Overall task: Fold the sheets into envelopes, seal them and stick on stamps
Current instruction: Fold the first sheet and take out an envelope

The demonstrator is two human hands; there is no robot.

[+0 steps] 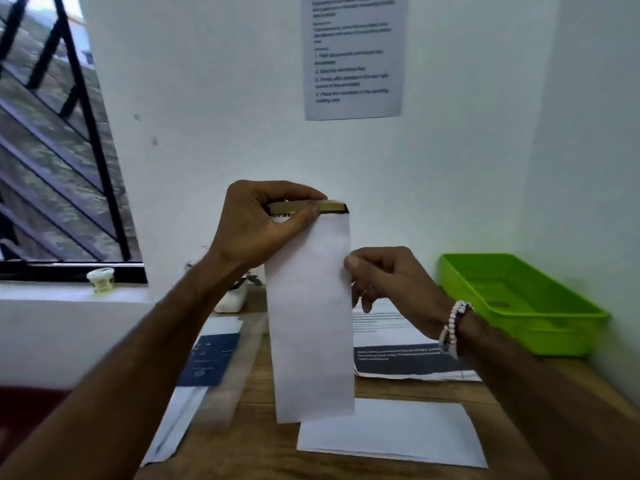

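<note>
Folded white sheet [311,323] held upright in both hands at mid-frame.
The left hand [256,223] pinches the sheet's top end together with a tan and black strip [329,205], thumb across the front. The right hand [388,282] nips the sheet's right edge lower down. On the wooden table [398,389] beneath lie a flat white sheet [398,434] and printed sheets [408,362], with a green tray [554,341] at right.
</note>
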